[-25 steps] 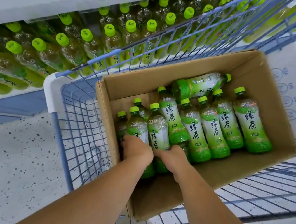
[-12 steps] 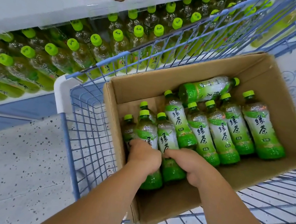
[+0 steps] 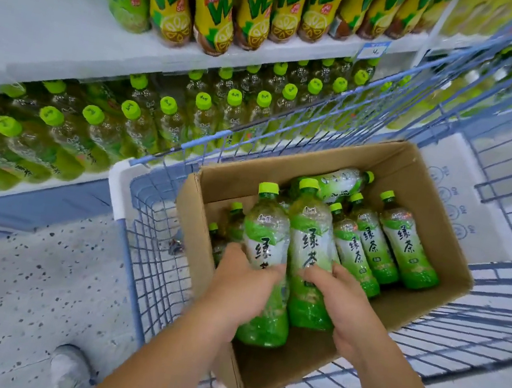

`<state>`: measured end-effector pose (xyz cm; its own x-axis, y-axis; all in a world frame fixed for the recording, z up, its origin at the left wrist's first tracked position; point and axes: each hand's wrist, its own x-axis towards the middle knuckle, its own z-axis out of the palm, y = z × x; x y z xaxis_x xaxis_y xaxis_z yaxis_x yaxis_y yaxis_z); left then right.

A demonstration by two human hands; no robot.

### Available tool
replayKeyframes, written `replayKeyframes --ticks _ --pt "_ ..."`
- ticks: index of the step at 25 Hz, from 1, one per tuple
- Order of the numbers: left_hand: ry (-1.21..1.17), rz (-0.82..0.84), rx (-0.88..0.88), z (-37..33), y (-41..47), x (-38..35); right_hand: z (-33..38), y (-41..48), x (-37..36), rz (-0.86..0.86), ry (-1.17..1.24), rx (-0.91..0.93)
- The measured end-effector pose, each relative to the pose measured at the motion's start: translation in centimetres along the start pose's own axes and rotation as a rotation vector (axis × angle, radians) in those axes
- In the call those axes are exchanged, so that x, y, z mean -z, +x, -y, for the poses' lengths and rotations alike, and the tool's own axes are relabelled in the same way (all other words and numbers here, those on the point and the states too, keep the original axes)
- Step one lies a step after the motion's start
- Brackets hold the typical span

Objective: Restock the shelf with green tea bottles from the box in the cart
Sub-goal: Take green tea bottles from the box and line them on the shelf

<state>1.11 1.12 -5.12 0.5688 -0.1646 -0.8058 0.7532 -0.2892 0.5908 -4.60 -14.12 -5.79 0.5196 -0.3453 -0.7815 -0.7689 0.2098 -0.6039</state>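
My left hand (image 3: 242, 284) and right hand (image 3: 337, 299) each wrap one bottle (image 3: 268, 246); I should lift both clear of the box (image 3: 442, 196) before swinging to the shelf (image 3: 67, 63).

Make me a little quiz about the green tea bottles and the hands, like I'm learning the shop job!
1. True or false: the left hand and the right hand each hold a green tea bottle.
2. What colour are the bottle caps? A) red B) bright green C) white
3. Fill in: the cardboard box sits inside the blue wire ____.

Key:
1. True. The left bottle and the right bottle are lifted above the others.
2. B, as on the left bottle's cap.
3. Cart.
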Motion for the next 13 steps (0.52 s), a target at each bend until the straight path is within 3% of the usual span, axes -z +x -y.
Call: replayKeyframes --ticks 6,13 --pt "-0.116 0.151 -0.139 -2.4 -4.8 5.6 3.1 -5.9 -3.4 0.02 0.069 0.135" --pt "-0.072 -0.016 -0.282 -4.2 -8.1 19.8 7.2 -10.9 -13.0 0.036 0.011 0.261"
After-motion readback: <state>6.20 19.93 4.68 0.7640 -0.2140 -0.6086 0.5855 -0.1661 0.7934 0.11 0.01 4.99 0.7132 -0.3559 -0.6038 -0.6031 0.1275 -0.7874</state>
